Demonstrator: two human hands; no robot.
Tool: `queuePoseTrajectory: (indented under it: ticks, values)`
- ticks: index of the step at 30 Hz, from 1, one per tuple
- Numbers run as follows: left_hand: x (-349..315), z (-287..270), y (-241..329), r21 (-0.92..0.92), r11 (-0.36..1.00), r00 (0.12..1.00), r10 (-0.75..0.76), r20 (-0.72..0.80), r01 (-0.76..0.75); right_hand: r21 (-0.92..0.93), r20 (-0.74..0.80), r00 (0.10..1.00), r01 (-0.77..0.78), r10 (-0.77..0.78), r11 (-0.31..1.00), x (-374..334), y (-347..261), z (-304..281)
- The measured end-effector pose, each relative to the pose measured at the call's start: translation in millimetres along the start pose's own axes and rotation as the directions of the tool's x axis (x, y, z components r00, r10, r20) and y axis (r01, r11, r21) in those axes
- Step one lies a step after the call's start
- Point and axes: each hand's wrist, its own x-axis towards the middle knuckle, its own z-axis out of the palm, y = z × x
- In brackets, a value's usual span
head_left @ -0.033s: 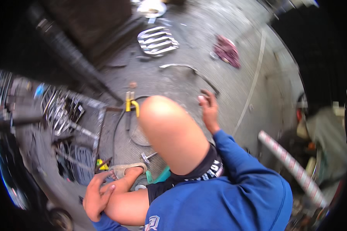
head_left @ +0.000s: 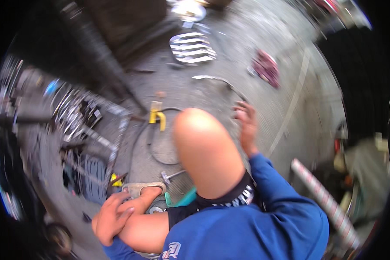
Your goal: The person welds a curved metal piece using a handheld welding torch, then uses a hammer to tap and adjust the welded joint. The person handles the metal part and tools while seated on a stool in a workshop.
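My left hand (head_left: 112, 219) rests on my left leg near the knee, its fingers stretched out and holding nothing. Out past my raised right knee, my right hand (head_left: 247, 128) hovers over the floor, blurred, with its fingers apart. Its fingertips are close to the dark end of a thin curved strip (head_left: 219, 80) lying there; whether they touch it I cannot tell. A yellow welding electrode holder (head_left: 156, 115) with a black cable (head_left: 160, 161) stands left of the knee. Nearer my sandalled foot lies a small metal hammer-like tool (head_left: 172, 176).
A slatted shiny metal panel (head_left: 193, 48) and a crumpled maroon cloth (head_left: 266, 68) lie farther off. At left is a metal frame (head_left: 117, 138) beside piled metal parts (head_left: 76, 110). A white-and-red patterned tube (head_left: 323, 199) slants at right. A dark post (head_left: 112, 65) stands far left.
The view has swung slightly, so the floor things sit farther right and a little lower. Both hands keep nearly the same pose.
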Motion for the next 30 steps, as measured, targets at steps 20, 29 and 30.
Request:
queuePoseTrajectory:
  ticks: [20, 29, 30]
  values:
    - [-30, 3, -117, -0.383, 0.904, 0.776, -0.379, -0.505, 0.192, 0.004, 0.998, -0.044, 0.733, 0.042, 0.68, 19, -280, 315]
    - [-188, 17, 16, -0.641, 0.639, 0.099, -0.737, -0.669, 0.425, -0.577, 0.718, 0.185, 0.697, 0.671, 0.425, 13, -451, 203]
    - [-208, 26, 32, -0.752, 0.501, 0.056, -0.845, -0.531, 0.428, -0.488, 0.675, 0.167, 0.832, 0.719, 0.265, 14, -469, 189]
